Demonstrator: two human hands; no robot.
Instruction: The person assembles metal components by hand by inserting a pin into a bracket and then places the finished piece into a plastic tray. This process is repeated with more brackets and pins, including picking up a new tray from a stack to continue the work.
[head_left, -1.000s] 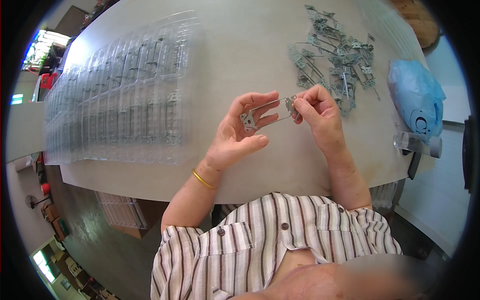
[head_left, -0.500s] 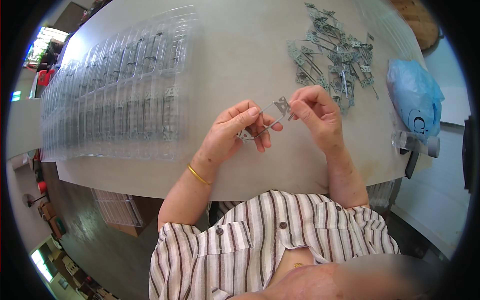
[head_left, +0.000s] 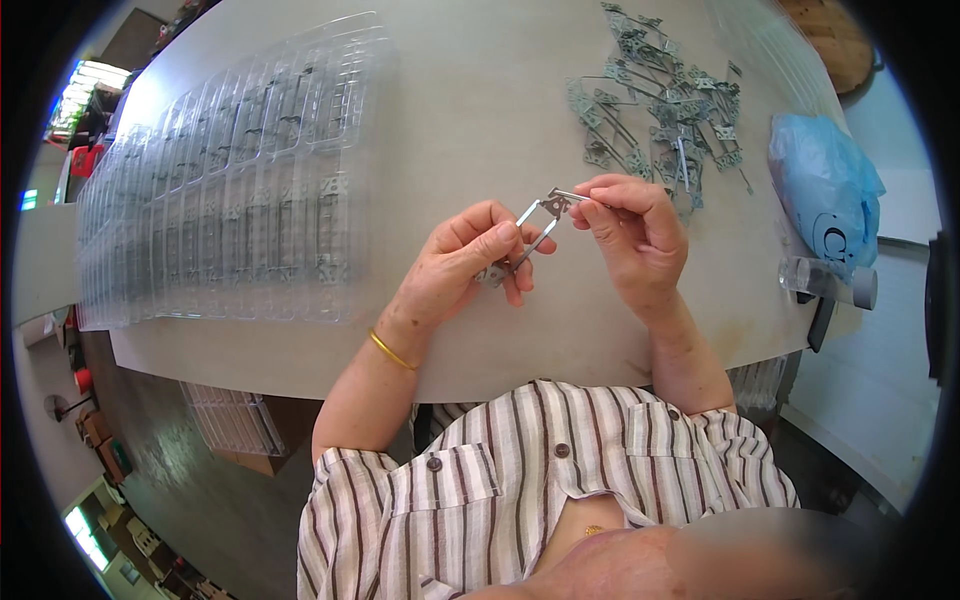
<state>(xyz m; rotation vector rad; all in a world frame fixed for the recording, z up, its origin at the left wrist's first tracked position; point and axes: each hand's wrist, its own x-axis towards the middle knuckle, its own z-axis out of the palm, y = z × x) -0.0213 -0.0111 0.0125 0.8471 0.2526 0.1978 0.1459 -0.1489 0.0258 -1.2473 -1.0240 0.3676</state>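
Between my hands is a metal bracket (head_left: pixel 538 232) with two thin parallel rods and a small holed plate at each end. My left hand (head_left: pixel 455 255) grips its lower end, thumb on top, and partly hides the lower plate. My right hand (head_left: pixel 640 235) pinches a thin metal pin (head_left: pixel 571 195) between thumb and fingertips. The pin's free end lies at the bracket's upper plate; I cannot tell whether it sits in a hole. Beyond my right hand lies a loose pile of similar metal brackets (head_left: pixel 675 115).
Clear plastic trays (head_left: pixel 225 180), stacked, hold rows of metal brackets at the left of the pale table (head_left: pixel 470 110). A blue plastic bag (head_left: pixel 825 185) and a clear bottle (head_left: pixel 825 280) are at the right edge. A box of trays (head_left: pixel 235 420) stands below the table, at left.
The bracket has been turned so its upper plate sits differently, and the pin in my right hand now points across that plate. My hands have shifted only slightly.
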